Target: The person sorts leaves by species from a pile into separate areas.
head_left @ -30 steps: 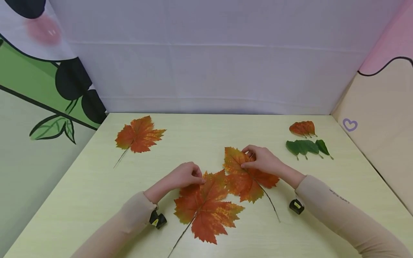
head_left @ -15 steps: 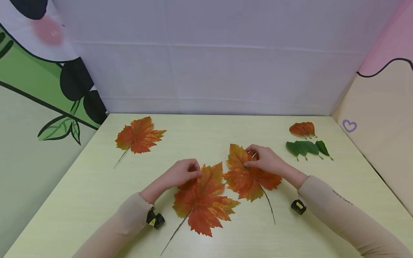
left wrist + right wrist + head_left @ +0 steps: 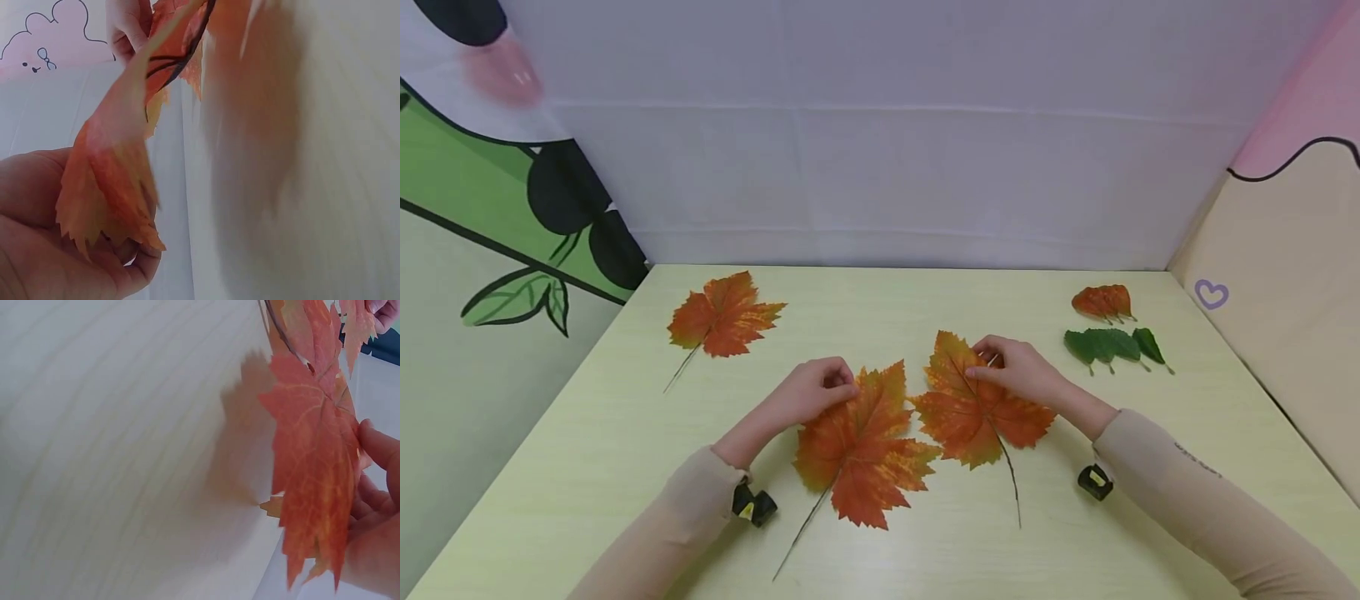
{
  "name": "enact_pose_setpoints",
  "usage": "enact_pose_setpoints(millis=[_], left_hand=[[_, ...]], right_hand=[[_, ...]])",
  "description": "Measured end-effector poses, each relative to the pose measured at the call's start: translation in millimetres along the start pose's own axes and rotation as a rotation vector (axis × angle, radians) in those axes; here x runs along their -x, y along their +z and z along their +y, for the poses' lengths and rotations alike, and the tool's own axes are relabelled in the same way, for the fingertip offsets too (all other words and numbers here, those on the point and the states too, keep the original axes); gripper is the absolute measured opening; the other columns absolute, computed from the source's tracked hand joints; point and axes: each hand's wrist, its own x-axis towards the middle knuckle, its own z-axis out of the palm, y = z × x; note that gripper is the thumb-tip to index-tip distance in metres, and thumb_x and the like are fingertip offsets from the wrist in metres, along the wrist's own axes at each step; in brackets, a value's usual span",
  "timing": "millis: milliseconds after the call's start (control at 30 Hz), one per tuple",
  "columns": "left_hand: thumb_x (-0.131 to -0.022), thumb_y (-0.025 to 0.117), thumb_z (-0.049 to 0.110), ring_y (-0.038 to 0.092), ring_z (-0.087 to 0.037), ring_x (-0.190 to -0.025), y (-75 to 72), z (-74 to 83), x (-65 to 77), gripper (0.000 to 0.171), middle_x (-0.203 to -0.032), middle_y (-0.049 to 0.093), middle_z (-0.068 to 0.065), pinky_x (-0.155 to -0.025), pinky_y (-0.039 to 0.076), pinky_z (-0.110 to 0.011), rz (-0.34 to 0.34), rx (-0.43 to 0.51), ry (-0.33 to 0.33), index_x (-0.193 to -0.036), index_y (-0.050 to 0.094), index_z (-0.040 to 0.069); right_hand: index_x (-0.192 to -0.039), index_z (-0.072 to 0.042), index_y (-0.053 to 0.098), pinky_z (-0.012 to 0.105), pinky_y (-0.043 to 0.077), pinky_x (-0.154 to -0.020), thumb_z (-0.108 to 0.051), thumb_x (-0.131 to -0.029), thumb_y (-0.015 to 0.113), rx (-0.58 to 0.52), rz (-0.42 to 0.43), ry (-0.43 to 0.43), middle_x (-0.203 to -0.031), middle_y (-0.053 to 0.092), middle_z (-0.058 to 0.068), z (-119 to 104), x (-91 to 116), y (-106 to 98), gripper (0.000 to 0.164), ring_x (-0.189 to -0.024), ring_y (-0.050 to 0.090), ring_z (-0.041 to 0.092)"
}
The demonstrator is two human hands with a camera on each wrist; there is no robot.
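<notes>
My left hand (image 3: 816, 390) pinches the upper left edge of a large orange maple leaf (image 3: 868, 454), whose thin dark stem points down and left. In the left wrist view this leaf (image 3: 119, 181) hangs over the table with its shadow beside it. With thumb and fingers my right hand (image 3: 1017, 368) holds a second orange maple leaf (image 3: 973, 417) by its upper right part, stem pointing downward. The right wrist view shows that leaf (image 3: 315, 462) raised off the tabletop, fingers partly hidden behind it. The two leaves are side by side, a narrow gap between them.
A third orange maple leaf (image 3: 724, 317) lies at the back left of the pale wooden table (image 3: 587, 433). At the back right are a row of small reddish leaves (image 3: 1103, 300) and a row of green leaves (image 3: 1105, 342). A pale cloth wall (image 3: 880, 183) closes off the back.
My left hand has moved up and left with its leaf, away from the other one. The right hand's leaf has shifted slightly upward, and its stem has swung left to point more straight down.
</notes>
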Motion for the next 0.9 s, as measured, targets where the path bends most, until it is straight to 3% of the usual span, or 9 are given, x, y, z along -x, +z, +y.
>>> enact_pose_setpoints(millis=[367, 633, 900], left_hand=[[-0.087, 0.061, 0.023, 0.05, -0.018, -0.067, -15.8, -2.7, -13.1, 0.013, -0.077, 0.058, -0.003, -0.061, 0.042, -0.029, 0.036, 0.015, -0.034, -0.087, 0.059, 0.011], [-0.088, 0.06, 0.024, 0.048, -0.02, -0.07, -30.9, -6.4, -17.9, 0.017, -0.081, 0.056, -0.005, -0.064, 0.042, -0.029, 0.048, 0.086, -0.095, -0.092, 0.059, 0.008], [-0.089, 0.058, 0.025, 0.048, -0.021, -0.072, -42.8, -12.6, -20.5, 0.02, -0.084, 0.056, -0.006, -0.064, 0.042, -0.03, 0.086, 0.135, -0.116, -0.096, 0.057, 0.006]], right_hand=[[-0.094, -0.006, 0.057, 0.028, 0.038, -0.059, -0.027, -0.084, 0.065, -0.023, 0.021, 0.015, -0.076, 0.051, 0.003, 0.8, 1.4, -3.2, 0.024, -0.066, 0.044, 0.016], [-0.089, -0.007, 0.053, 0.028, 0.035, -0.057, -0.029, -0.083, 0.066, -0.015, 0.002, 0.021, -0.073, 0.048, 0.002, 1.8, 1.5, -4.4, 0.027, -0.063, 0.041, 0.015], [-0.086, -0.007, 0.051, 0.028, 0.033, -0.055, -0.029, -0.083, 0.066, -0.012, 0.015, 0.036, -0.07, 0.045, 0.002, 2.0, 1.9, -9.3, 0.027, -0.058, 0.037, 0.014]])
